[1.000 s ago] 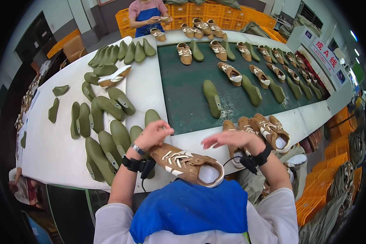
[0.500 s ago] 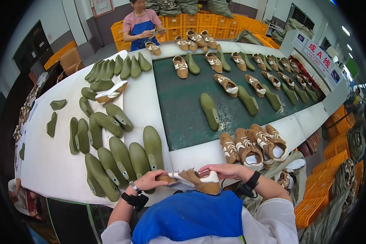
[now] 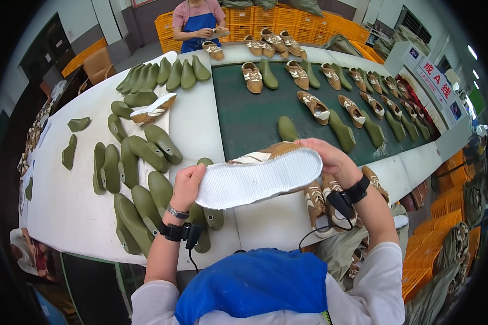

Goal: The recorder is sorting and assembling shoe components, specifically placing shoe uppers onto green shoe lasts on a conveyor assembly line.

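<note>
I hold a brown and white shoe (image 3: 260,176) sideways above the table's near edge, its ribbed white sole turned up toward me. My left hand (image 3: 187,187) grips the heel end. My right hand (image 3: 331,160) grips the toe end. Under the shoe, several olive-green shoe lasts (image 3: 146,197) lie on the white table (image 3: 70,211), and finished brown shoes (image 3: 322,197) stand close to my right wrist.
A dark green belt (image 3: 249,116) runs away from me, carrying several brown shoes (image 3: 314,105) and green lasts (image 3: 341,130). More lasts (image 3: 162,73) lie at the far left. Another person (image 3: 198,24) stands at the far end holding a shoe. Orange crates (image 3: 265,16) line the back.
I have lifted the shoe and turned it over: a second ago it lay upright on the table edge, and now its sole faces up between my hands.
</note>
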`<state>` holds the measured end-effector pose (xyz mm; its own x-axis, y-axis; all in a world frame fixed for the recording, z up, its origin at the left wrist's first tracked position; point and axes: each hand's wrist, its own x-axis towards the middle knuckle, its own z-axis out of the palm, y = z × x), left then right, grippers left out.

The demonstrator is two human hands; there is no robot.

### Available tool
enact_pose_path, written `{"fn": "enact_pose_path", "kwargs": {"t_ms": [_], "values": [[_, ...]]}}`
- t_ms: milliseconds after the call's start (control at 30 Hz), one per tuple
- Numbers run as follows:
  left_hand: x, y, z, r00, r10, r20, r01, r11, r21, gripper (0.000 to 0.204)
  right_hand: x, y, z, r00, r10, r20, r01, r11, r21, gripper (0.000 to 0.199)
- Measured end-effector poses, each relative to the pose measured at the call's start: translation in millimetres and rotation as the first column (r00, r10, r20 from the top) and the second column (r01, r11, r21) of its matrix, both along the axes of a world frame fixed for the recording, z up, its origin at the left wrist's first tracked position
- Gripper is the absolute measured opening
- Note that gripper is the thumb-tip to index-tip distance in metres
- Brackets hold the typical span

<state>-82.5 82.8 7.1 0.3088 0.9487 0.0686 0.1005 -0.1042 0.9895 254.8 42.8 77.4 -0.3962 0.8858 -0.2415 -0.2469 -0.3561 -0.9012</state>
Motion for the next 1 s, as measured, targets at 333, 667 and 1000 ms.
{"fn": "enact_pose_path", "kwargs": {"t_ms": [333, 667, 1000], "values": [[-14, 10, -72, 0.846, -0.027, -0.532, 0.102, 0.988, 0.112, 0.045, 21, 158, -57, 0.703, -0.137, 0.698, -0.122, 0.944, 0.308, 0.031], [-17, -47, -105, 0.764, -0.006, -0.645, 0.117, 0.984, 0.13, 0.056, 12, 225, -221, -0.067, -0.217, 0.974, -0.303, 0.935, 0.187, 0.038], [-19, -39, -114, 0.746, -0.109, -0.657, 0.239, 0.965, 0.11, 0.059, 21, 166, -14, 0.055, -0.202, 0.978, -0.593, 0.781, 0.195, 0.026]]}}
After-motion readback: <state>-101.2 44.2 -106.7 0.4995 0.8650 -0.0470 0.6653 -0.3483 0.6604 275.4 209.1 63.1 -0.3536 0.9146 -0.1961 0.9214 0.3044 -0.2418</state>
